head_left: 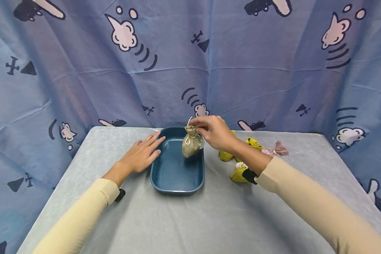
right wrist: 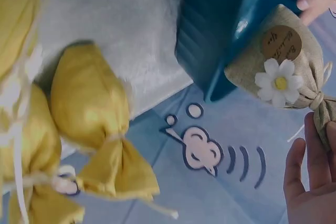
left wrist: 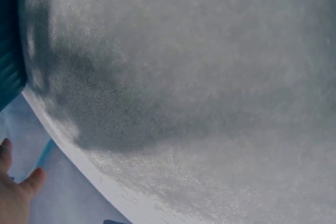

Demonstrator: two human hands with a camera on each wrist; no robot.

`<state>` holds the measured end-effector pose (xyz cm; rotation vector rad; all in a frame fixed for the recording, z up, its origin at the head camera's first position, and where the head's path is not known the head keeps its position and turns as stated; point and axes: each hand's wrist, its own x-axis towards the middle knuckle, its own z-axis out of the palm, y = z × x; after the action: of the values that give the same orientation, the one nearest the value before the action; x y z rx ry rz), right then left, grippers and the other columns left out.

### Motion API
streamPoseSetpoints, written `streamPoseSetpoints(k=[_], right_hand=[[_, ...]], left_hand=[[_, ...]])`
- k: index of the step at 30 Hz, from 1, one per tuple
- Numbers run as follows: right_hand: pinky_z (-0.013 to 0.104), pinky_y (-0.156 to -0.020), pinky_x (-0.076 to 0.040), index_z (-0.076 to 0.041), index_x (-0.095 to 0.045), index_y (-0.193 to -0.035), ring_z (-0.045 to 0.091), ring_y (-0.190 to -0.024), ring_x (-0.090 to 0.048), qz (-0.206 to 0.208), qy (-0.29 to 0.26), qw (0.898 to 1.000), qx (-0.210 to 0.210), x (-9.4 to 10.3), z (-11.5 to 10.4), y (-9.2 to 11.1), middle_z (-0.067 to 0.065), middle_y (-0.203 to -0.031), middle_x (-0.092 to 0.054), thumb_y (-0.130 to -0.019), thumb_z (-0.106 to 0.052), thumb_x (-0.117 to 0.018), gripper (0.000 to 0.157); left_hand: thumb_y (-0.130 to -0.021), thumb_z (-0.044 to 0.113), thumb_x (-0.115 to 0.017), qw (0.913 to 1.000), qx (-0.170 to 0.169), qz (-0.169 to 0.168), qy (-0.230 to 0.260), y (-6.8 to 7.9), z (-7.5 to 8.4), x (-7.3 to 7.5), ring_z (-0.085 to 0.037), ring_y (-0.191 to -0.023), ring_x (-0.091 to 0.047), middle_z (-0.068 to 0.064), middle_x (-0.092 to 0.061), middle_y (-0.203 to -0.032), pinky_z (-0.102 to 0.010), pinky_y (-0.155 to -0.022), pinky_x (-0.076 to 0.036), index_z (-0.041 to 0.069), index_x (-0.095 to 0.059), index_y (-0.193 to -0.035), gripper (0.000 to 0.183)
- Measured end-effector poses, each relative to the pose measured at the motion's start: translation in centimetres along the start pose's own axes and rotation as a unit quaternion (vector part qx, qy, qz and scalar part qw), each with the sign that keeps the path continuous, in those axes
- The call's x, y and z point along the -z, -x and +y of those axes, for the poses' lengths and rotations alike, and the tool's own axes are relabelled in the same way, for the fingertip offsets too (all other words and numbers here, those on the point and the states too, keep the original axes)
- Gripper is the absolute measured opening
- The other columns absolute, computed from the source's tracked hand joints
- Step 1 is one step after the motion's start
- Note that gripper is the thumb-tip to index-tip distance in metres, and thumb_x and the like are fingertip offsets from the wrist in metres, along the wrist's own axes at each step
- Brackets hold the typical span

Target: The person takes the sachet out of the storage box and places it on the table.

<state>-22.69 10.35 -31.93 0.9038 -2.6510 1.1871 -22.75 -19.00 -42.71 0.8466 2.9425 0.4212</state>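
Observation:
My right hand [head_left: 214, 131] pinches a small tan drawstring pouch [head_left: 190, 144] by its gathered top and holds it over the blue tray [head_left: 177, 188]. In the right wrist view the pouch [right wrist: 283, 61] carries a white daisy [right wrist: 278, 82] and a round brown label [right wrist: 282, 43]. My left hand [head_left: 143, 152], fingers spread and fairly straight, rests on the tray's left rim. Only a thumb and finger of that hand [left wrist: 16, 192] show at the corner of the left wrist view.
Right of the tray lie several yellow pouches [head_left: 239, 173], partly hidden behind my right forearm, and a pink pouch [head_left: 276, 150]. They stand on a table [head_left: 130, 222] with a pale grey cover. A blue patterned curtain [head_left: 165, 53] hangs behind and at both sides.

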Motion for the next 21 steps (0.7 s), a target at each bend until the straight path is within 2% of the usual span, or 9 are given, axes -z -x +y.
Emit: streamPoseSetpoints(k=[6, 12, 21], right_hand=[[0.036, -0.084, -0.057, 0.001, -0.073, -0.114, 0.023, -0.098, -0.071, -0.007, -0.001, 1.000, 0.014, 2.2, -0.9, 0.5, 0.012, -0.111, -0.073, -0.091, 0.009, -0.065, 0.026], [0.038, -0.086, -0.056, 0.000, -0.072, -0.116, 0.024, -0.099, -0.071, -0.019, -0.002, 1.000, 0.010, 4.0, -1.1, 1.7, 0.012, -0.114, -0.073, -0.091, 0.008, -0.065, 0.028], [0.039, -0.087, -0.056, 0.002, -0.071, -0.117, 0.025, -0.097, -0.071, -0.041, 0.016, 0.999, 0.004, 5.4, 0.8, 4.4, 0.013, -0.111, -0.073, -0.090, 0.011, -0.065, 0.030]], left_hand=[[-0.108, 0.036, -0.039, 1.0000, -0.004, 0.003, 0.000, 0.1, -0.1, -0.1, -0.031, -0.150, -0.021, -0.002, -0.012, -0.167, -0.065, -0.111, -0.024, 0.020, -0.027, -0.159, 0.055], [-0.108, 0.036, -0.039, 1.0000, -0.002, 0.001, 0.000, 0.1, 0.0, -0.2, -0.031, -0.150, -0.020, -0.002, -0.012, -0.167, -0.065, -0.112, -0.024, 0.021, -0.027, -0.160, 0.056], [-0.108, 0.035, -0.040, 1.0000, 0.000, 0.003, -0.001, 0.1, 0.0, -0.1, -0.031, -0.150, -0.019, -0.003, -0.012, -0.167, -0.065, -0.111, -0.023, 0.020, -0.027, -0.159, 0.056]])
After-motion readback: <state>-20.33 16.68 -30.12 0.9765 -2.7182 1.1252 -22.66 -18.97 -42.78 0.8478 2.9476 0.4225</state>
